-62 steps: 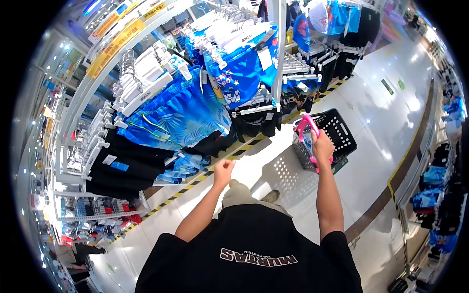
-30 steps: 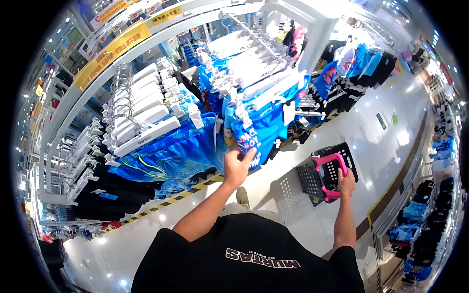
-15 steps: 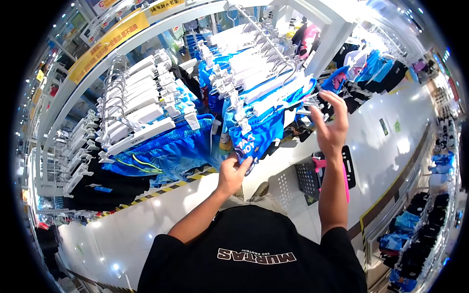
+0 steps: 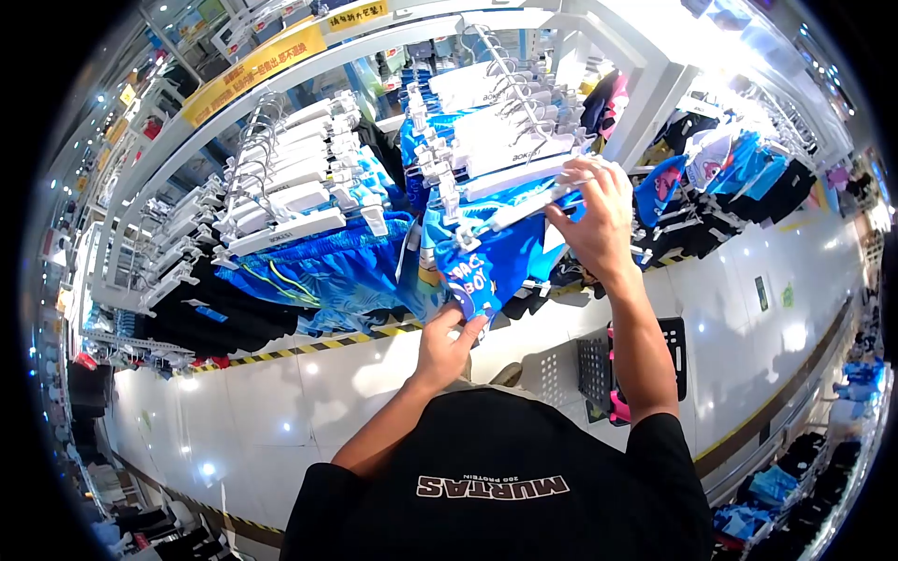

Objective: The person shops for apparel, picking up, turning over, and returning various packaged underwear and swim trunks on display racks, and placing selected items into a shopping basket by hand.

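Observation:
Blue printed shorts [image 4: 510, 266] with "BOY" lettering hang from a white clip hanger [image 4: 524, 208] at the front of a rack row. My left hand [image 4: 441, 344] is closed on their lower edge, thumb over the fabric. Up at the hanger's right end, my right hand [image 4: 601, 215] has its fingers curled round the clip, which they partly cover. Just left of these shorts hang patterned blue shorts [image 4: 351, 266] with a yellow-green drawstring, untouched by either hand.
A white rack frame [image 4: 645, 103] holds tightly packed hangers. Behind me on the floor stands a dark basket [image 4: 596, 369] with pink parts. Yellow-black tape [image 4: 309, 347] runs along the rack's base. More clothes [image 4: 772, 486] hang at the lower right.
My right hand has moved left and closed on the hanger's right end; it was open in the air before. My left hand still holds the shorts' lower edge. The view has shifted slightly.

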### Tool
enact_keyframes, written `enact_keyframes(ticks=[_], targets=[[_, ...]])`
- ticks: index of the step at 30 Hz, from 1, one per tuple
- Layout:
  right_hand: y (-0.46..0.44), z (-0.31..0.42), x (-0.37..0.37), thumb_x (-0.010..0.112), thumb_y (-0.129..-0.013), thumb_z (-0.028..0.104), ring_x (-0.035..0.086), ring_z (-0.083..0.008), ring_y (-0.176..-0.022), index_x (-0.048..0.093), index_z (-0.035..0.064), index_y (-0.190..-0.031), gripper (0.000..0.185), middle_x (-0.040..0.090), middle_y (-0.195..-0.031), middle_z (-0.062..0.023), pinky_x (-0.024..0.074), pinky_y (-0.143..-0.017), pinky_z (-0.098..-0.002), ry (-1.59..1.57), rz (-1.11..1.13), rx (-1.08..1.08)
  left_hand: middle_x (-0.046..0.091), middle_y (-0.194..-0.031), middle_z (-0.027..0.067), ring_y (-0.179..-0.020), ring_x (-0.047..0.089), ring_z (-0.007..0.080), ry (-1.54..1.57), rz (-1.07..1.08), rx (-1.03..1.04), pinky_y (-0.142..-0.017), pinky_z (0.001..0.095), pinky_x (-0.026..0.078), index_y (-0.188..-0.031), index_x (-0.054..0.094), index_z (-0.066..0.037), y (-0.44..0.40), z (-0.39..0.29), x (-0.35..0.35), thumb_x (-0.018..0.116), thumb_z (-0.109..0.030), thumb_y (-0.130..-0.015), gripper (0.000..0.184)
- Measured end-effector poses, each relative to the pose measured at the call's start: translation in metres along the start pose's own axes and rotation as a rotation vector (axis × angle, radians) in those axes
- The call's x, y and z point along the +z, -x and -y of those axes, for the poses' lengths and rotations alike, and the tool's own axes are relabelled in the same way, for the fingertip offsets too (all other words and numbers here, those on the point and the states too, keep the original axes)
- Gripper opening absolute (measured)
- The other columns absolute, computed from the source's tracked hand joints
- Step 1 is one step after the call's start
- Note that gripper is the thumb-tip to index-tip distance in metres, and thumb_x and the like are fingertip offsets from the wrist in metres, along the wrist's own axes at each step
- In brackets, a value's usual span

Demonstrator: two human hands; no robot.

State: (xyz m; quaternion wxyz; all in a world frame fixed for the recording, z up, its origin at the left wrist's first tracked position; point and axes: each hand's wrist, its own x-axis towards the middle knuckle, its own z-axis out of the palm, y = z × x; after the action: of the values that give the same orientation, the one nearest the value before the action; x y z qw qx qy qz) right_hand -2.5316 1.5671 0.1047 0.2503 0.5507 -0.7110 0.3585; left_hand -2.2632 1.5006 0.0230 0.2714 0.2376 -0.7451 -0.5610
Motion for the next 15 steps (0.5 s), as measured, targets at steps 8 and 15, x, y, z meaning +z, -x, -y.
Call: enact_keyframes(ticks=[8,15], targets=[[0.084,-0.029,-0.033,0.085,-0.065,0.007,0.055,-0.0383,-0.123,0.060,0.0080,-0.110,0.052,0.064,-0.124,-0.0142,0.0375,-0.109,-0.0529,-0.156,-0.325,0.016,0.068,-0.083,0.0091,-0.074,0.064,0.0203,-0.129,0.124,-0.077,-0.070,0.0323,0.050,-0.090,0.068,0.003,0.031,0.003,0.034,0.082,-0.016,-0.083,0.024],[0.149,-0.043,-0.013,0.078,-0.088,0.037,0.049,-0.0327,-0.131,0.052,0.0054,-0.130,0.059,0.053,-0.137,-0.0185,0.0389,-0.110,-0.0478,-0.380,-0.628,0.367,0.071,-0.104,0.0112,-0.095,0.068,0.0305,-0.153,0.754,0.011,-0.084,0.0370,0.053,-0.105,0.070,-0.003,0.036,0.012,0.071,0.078,-0.023,-0.088,0.027]])
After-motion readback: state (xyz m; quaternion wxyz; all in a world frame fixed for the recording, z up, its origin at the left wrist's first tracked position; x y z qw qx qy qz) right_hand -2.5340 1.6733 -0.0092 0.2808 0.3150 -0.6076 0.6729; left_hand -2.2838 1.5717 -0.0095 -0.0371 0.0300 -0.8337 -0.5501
